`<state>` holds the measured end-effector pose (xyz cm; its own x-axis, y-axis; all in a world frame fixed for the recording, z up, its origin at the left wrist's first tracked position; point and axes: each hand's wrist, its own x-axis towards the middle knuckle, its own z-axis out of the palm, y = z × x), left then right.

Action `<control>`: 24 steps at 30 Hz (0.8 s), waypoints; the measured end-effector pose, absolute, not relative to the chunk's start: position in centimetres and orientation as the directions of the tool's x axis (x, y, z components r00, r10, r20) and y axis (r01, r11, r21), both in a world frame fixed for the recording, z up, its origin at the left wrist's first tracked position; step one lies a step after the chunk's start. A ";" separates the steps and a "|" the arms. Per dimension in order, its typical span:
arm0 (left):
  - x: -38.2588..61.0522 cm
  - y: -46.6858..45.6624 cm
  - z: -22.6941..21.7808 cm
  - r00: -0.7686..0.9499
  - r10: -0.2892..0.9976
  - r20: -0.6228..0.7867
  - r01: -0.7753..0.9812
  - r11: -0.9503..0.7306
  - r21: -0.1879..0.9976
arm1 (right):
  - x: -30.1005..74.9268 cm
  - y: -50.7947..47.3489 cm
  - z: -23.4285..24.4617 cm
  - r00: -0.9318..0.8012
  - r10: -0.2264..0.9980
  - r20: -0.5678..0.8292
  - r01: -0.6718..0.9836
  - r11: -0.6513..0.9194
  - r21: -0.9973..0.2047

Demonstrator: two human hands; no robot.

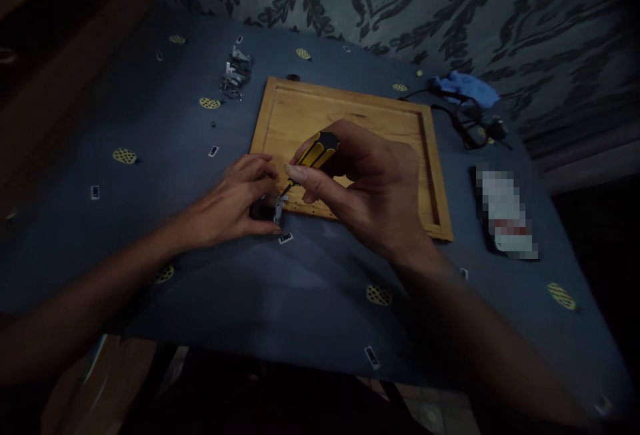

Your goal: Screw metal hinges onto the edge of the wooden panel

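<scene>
My right hand (373, 185) is closed around the black-and-yellow handle of a screwdriver (319, 150). The shaft slants down and left, its tip at a small metal hinge (279, 210) by the near left corner of a framed wooden panel (350, 96). My left hand (240, 202) steadies this hinge between thumb and fingers, some of them resting at the panel's edge. The panel lies flat on the patterned blue cloth, with its raised rim facing up. Whether the tip sits in a screw is too small to tell.
Several metal hinges (236, 75) lie in a heap beyond the panel's left side. To the right are black eyeglasses (463, 125), a crumpled blue cloth (467, 88) and a blurred-out phone-like object (505, 212). A patterned wall (340, 2) borders the table's far side.
</scene>
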<state>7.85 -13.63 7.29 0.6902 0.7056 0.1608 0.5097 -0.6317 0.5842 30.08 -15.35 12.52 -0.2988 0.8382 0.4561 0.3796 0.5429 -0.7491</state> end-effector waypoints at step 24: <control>7.7 -13.6 7.5 0.705 0.696 0.134 0.530 -0.644 0.552 | 29.6 -15.3 11.8 -0.188 0.816 0.547 0.329 0.577 -0.747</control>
<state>7.67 -13.63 7.45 0.7052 0.6962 0.1342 0.5303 -0.6436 0.5519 29.58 -15.31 11.82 -0.1880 0.8156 0.5472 0.3287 0.5772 -0.7475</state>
